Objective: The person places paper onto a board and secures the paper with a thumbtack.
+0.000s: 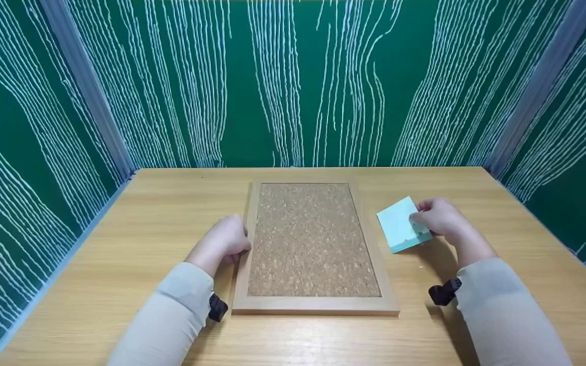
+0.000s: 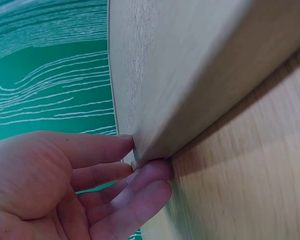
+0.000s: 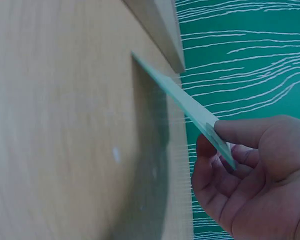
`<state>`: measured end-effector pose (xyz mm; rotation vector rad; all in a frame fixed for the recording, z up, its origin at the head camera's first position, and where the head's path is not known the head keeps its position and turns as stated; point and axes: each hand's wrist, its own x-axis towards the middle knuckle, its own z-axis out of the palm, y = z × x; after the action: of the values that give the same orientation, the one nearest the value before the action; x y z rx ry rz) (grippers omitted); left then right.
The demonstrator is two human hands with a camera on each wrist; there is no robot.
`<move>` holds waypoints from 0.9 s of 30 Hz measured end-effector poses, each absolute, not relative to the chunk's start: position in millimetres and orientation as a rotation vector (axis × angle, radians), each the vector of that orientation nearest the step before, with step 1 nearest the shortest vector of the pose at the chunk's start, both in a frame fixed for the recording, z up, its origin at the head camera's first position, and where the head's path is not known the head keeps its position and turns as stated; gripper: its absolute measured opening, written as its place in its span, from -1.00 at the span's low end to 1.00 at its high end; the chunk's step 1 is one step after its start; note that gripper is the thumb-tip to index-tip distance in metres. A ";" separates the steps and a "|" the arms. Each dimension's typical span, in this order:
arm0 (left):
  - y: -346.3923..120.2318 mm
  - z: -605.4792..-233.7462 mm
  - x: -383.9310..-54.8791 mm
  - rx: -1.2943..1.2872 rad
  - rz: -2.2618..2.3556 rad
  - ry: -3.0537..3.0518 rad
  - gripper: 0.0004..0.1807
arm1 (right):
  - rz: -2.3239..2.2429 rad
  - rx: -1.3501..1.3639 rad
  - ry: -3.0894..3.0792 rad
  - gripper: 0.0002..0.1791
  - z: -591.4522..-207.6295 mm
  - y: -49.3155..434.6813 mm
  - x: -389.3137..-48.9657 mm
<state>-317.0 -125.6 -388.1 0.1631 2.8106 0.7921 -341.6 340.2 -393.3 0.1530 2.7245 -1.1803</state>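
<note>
A cork board [image 1: 313,239] in a pale wooden frame lies on the table. At its left side my left hand [image 1: 227,239] holds the frame's edge. In the left wrist view, the thumb of the left hand [image 2: 90,185] touches the wooden frame [image 2: 175,75] and the curled fingers meet its lower edge by the tabletop. Right of the board, my right hand [image 1: 443,217] pinches a light green pad of sticky notes [image 1: 400,223]. The right wrist view shows the pad [image 3: 190,107] tilted above the table, between the thumb and fingers of the right hand [image 3: 265,170].
The light wooden table [image 1: 171,203] reaches back to a green wall [image 1: 308,86] with white wavy lines. Similar green panels stand at left and right, with grey posts [image 1: 89,86] at the corners. Small black devices [image 1: 445,292] sit at both wrists.
</note>
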 end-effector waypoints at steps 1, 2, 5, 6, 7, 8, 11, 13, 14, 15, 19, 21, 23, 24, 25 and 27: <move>-125.8 -388.6 -317.1 0.171 0.788 2.816 -0.75 | -1.203 0.141 2.719 -0.48 -392.5 340.3 -340.9; -125.8 -389.0 -317.4 0.180 0.782 2.823 -0.75 | -1.228 0.129 2.712 -0.48 -391.6 340.4 -340.4; -125.6 -389.8 -317.7 0.179 0.781 2.829 -0.75 | -1.291 0.121 2.685 -0.44 -387.6 339.9 -339.1; -125.5 -390.1 -317.9 0.179 0.780 2.831 -0.75 | -1.311 0.119 2.676 -0.42 -386.1 340.3 -338.8; -125.3 -390.2 -318.0 0.178 0.778 2.833 -0.75 | -1.329 0.119 2.670 -0.42 -384.7 340.5 -338.4; -125.1 -390.3 -318.0 0.176 0.776 2.834 -0.76 | -1.347 0.118 2.664 -0.41 -383.2 341.1 -338.0; -124.7 -390.0 -317.6 0.171 0.764 2.837 -0.77 | -1.411 0.120 2.644 -0.40 -378.6 342.8 -336.4; -124.4 -389.6 -317.4 0.169 0.758 2.838 -0.76 | -1.462 0.117 2.626 -0.39 -375.9 344.1 -335.2; -124.4 -389.4 -317.3 0.171 0.757 2.839 -0.75 | -1.492 0.117 2.612 -0.38 -374.5 344.9 -334.6; -124.2 -389.1 -317.2 0.171 0.755 2.839 -0.74 | -1.522 0.119 2.600 -0.37 -373.3 345.5 -333.8; -123.5 -387.8 -316.2 0.177 0.759 2.838 -0.75 | -1.626 0.120 2.561 -0.36 -369.3 349.2 -331.7; -123.2 -387.2 -315.4 0.177 0.757 2.836 -0.76 | -1.676 0.117 2.549 -0.38 -368.1 351.4 -331.1; -123.0 -386.9 -314.8 0.177 0.747 2.836 -0.75 | -1.729 0.107 2.536 -0.40 -367.0 353.4 -330.6; -123.0 -387.1 -314.6 0.175 0.745 2.836 -0.75 | -1.755 0.102 2.528 -0.40 -366.3 354.4 -330.3; -123.0 -387.0 -314.4 0.174 0.742 2.837 -0.75 | -1.779 0.094 2.522 -0.42 -365.6 355.1 -329.7; -122.8 -386.7 -313.9 0.167 0.747 2.833 -0.76 | -1.830 0.075 2.505 -0.45 -364.1 356.9 -328.5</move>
<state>-313.9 -122.8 -386.7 0.1670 2.8328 0.7473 -328.5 356.9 -364.1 0.0753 2.5052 -1.8304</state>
